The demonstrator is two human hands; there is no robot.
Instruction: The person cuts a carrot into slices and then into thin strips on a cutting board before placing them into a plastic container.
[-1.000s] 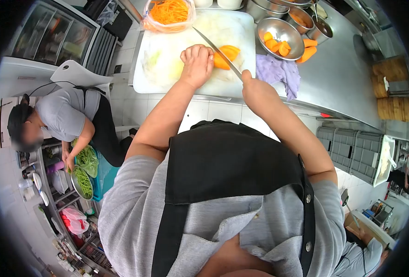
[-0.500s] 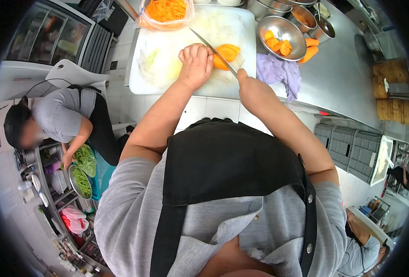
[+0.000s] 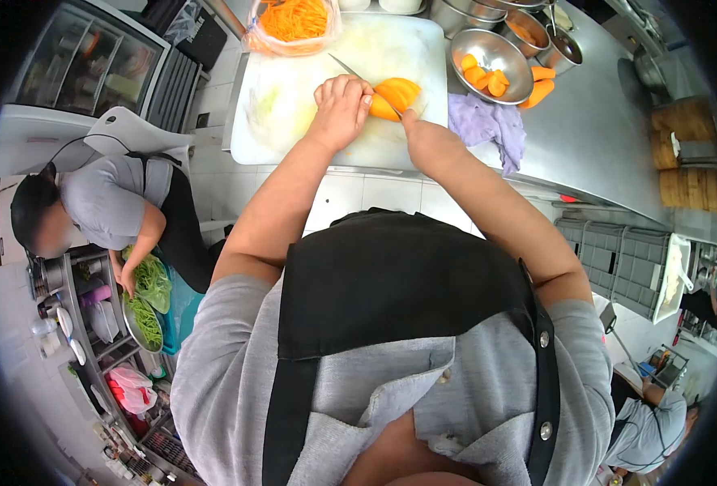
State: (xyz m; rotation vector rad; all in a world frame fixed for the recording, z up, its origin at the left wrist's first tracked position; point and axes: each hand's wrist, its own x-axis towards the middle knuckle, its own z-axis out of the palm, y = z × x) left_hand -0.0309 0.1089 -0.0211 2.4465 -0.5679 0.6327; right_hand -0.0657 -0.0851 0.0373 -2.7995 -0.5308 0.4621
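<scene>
My right hand [image 3: 431, 144] is closed around the handle of a kitchen knife [image 3: 344, 68], whose blade slants up and left across an orange carrot. On the left of the blade, my left hand [image 3: 341, 109] has its fingers curled and pressed on the carrot [image 3: 383, 108], partly hiding it. Overlapping carrot slices [image 3: 399, 92] lean on the right side of the blade. All of this rests on a white cutting board [image 3: 269, 89] with greenish stains.
A bag of shredded carrot [image 3: 294, 20] stands at the board's back left. To the right are a metal bowl [image 3: 461, 44] with carrot chunks, carrot pieces [image 3: 539, 87], a purple cloth [image 3: 492, 128] and metal pots [image 3: 565, 53]. A co-worker [image 3: 119, 194] handles green vegetables at left.
The knife and my right hand have moved slightly left and down, the blade now lower in the carrot. The slices have spread more. The co-worker's hands at left have shifted.
</scene>
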